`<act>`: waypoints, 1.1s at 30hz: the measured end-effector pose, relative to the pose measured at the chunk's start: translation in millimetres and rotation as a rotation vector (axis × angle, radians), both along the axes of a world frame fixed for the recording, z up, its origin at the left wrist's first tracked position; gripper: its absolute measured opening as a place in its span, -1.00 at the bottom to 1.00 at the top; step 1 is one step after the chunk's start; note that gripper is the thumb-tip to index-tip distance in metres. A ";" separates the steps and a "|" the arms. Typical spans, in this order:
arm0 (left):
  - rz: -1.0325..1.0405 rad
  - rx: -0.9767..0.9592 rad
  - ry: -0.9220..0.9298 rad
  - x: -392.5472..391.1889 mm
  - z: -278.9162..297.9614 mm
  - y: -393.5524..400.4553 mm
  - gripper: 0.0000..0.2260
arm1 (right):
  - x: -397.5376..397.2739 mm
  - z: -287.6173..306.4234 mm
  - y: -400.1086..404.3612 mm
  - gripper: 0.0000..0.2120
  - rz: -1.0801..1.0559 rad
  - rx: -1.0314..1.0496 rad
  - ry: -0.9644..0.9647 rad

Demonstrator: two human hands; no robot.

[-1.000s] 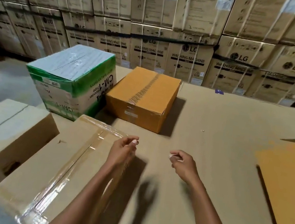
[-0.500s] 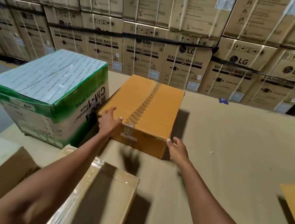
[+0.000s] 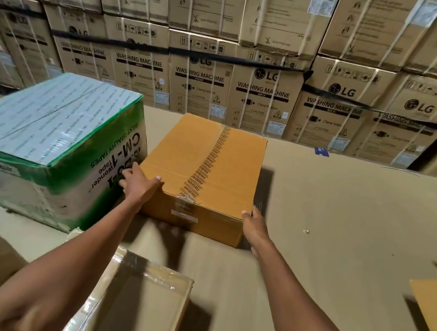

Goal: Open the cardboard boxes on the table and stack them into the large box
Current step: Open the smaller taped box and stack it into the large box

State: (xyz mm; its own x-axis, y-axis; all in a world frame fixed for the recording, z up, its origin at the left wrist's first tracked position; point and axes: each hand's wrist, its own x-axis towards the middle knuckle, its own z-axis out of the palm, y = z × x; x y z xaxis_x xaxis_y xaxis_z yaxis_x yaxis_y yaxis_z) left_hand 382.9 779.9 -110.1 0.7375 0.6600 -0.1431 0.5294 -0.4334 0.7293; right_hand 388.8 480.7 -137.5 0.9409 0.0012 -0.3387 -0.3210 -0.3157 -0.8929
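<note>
Both hands now clamp w/ curled fingers: left hand & right hand grip taped brown box at frame centre by near corners, long axis running away

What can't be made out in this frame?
- Head view: contents of the orange box, taped shut.
- Left hand fingers, hidden in the gap beside the green-and-white box.
- Right hand fingers, behind the box corner.
- Near taped box, cut off by the bottom edge.

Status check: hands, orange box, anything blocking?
Left hand and right hand grip orange box at near corners. Tape seal intact. Green-white box sits tight against its left side.
</note>
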 end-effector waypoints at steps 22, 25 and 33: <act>-0.301 -0.211 0.170 -162.4 4.1 -269.5 -0.34 | -177.4 16.0 -290.8 -0.52 -0.297 -0.129 0.014; -0.300 -0.191 0.168 -200.9 2.3 -288.4 -0.39 | -207.9 15.1 -310.8 -0.52 -0.275 -0.183 0.003; -0.290 -0.169 0.041 -324.0 1.7 -321.6 -0.50 | -301.4 14.4 -344.0 -0.52 -0.213 -0.333 -0.069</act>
